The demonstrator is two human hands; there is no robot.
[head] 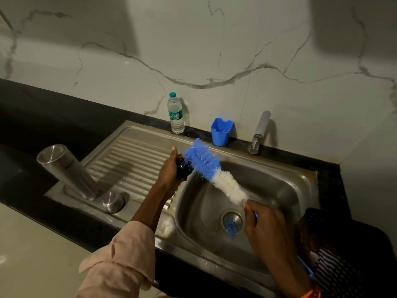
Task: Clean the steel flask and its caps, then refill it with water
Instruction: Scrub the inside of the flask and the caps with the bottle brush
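The steel flask [66, 168] stands upside down on the ribbed drainboard [129, 166] at the left. A round steel cap [113, 201] lies beside its base. Over the sink basin [268, 190], my left hand [171, 166] grips a small dark cap [184, 168]. My right hand [266, 224] holds the blue handle of a bottle brush [211, 168]. The brush has blue and white bristles, and its blue end lies against the dark cap.
A clear plastic water bottle [176, 115] with a green top and a blue plastic cup [221, 132] stand on the black counter by the marble wall. A steel tap [258, 134] rises behind the basin. A blue object [231, 226] sits on the drain.
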